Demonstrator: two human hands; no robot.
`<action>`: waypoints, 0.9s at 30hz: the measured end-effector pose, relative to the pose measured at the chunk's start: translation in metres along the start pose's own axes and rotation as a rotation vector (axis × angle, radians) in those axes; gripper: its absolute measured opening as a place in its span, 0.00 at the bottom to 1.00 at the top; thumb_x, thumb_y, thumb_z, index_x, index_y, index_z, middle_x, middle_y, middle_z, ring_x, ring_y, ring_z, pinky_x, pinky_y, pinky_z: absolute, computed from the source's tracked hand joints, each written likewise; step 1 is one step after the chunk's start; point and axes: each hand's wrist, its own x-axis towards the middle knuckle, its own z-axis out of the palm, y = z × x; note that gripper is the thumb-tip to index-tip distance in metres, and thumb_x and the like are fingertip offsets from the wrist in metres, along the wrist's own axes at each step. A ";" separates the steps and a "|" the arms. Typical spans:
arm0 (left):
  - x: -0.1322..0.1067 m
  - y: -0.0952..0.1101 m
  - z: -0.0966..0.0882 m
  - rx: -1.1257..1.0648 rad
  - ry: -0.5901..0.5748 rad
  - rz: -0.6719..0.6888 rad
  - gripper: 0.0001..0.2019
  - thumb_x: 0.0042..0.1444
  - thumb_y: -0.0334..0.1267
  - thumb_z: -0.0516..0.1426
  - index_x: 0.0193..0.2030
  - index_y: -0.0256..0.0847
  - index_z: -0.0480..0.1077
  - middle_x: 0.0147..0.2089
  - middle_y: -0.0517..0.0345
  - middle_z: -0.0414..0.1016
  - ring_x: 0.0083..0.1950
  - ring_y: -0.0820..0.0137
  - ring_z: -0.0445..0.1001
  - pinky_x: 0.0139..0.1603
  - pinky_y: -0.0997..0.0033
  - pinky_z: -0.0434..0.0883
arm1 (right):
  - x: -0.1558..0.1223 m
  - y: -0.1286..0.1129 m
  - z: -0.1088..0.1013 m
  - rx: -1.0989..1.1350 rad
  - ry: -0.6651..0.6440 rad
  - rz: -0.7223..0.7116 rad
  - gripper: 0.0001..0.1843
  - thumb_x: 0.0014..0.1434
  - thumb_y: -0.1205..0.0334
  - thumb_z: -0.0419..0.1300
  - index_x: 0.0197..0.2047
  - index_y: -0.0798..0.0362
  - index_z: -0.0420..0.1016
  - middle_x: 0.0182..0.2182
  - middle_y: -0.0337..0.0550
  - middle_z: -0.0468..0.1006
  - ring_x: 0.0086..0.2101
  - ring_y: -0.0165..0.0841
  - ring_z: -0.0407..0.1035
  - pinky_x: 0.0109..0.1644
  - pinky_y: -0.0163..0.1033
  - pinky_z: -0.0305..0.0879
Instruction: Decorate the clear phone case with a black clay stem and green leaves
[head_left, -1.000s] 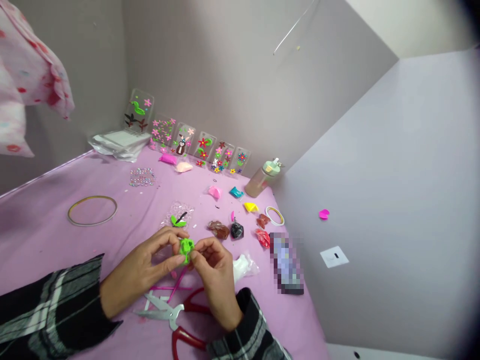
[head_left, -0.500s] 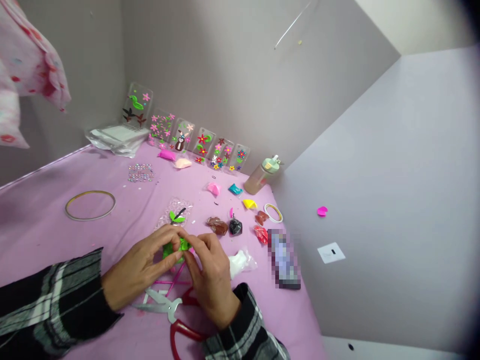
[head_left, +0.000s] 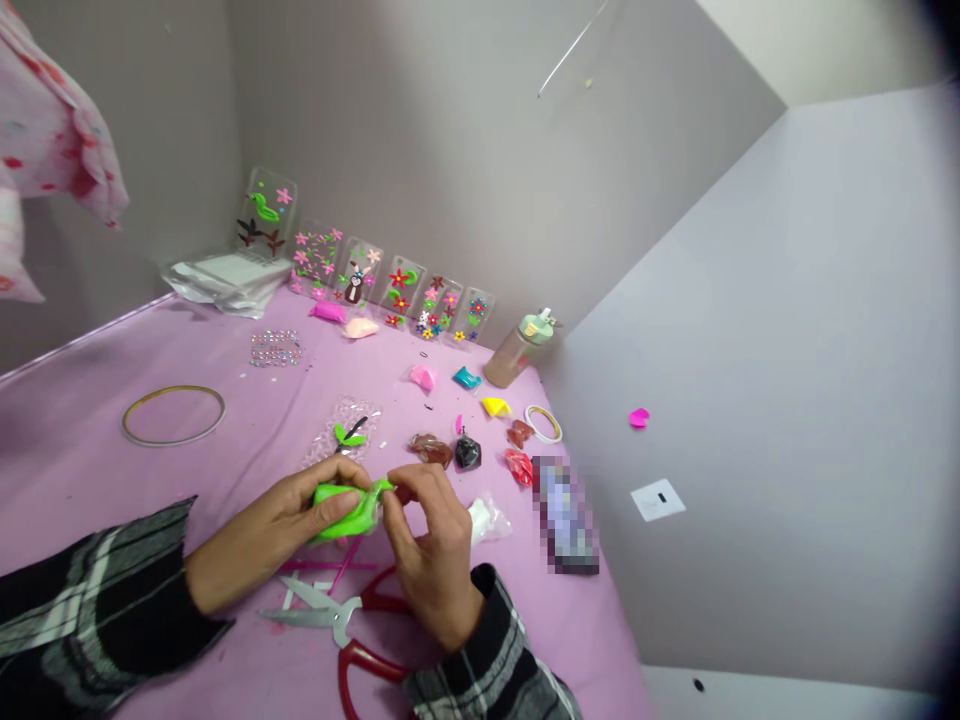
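Note:
My left hand (head_left: 289,520) is wrapped round a small bag of bright green clay (head_left: 346,506), just above the purple table (head_left: 112,480). My right hand (head_left: 424,545) pinches the bag's right end with thumb and fingers. Just beyond my hands lies a clear phone case (head_left: 341,436) with green clay leaves and a dark stem on it. Red-handled scissors (head_left: 341,625) and thin pink sticks (head_left: 337,568) lie under my wrists.
Small bags of clay in brown (head_left: 431,449), black (head_left: 468,452), red (head_left: 519,466), yellow (head_left: 495,406), teal (head_left: 466,377), pink (head_left: 424,376) and white (head_left: 487,518) lie to the right. Decorated phone cases (head_left: 397,285) lean on the back wall, beside a bottle (head_left: 517,350). A tape ring (head_left: 174,414) lies left.
The green clay bag has gone from a bunched lump between my fingertips to a stretched-out shape lying sideways in my left hand. My right hand has moved to its right end.

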 end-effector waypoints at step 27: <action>-0.019 -0.011 0.017 0.055 0.266 0.110 0.18 0.71 0.61 0.63 0.49 0.49 0.80 0.45 0.59 0.82 0.48 0.61 0.80 0.53 0.70 0.77 | 0.001 -0.010 0.007 0.253 -0.010 0.190 0.15 0.65 0.76 0.61 0.44 0.48 0.84 0.38 0.42 0.83 0.37 0.34 0.79 0.42 0.37 0.80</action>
